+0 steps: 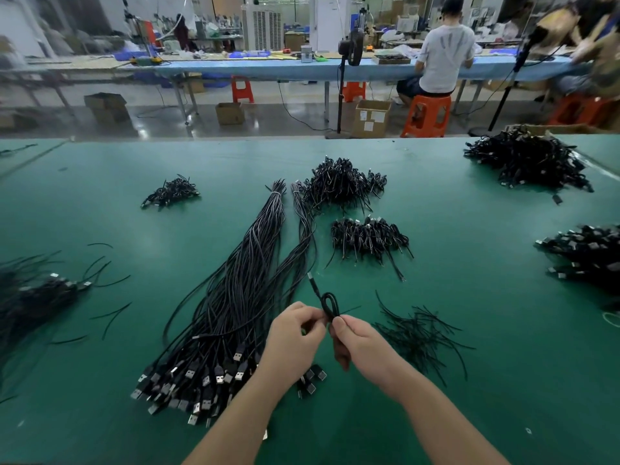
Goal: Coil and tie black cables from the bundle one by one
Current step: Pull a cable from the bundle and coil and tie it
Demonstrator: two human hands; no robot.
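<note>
On the green table (pixel 453 203), the long bundle (pixel 241 297) of uncoiled black cables lies left of the grip, its long axis running away from the person, plugs nearest them. The left hand (pixel 295 333) pinches the coiled cable (pixel 330 305) at its waist; the coil's loop stands up above the fingers. The right hand (pixel 359 344) pinches the same spot from the other side, apparently twisting a tie. Loose ties (pixel 422 333) lie just right, nearer the right hand. Finished coils (pixel 369 236) lie beyond.
</note>
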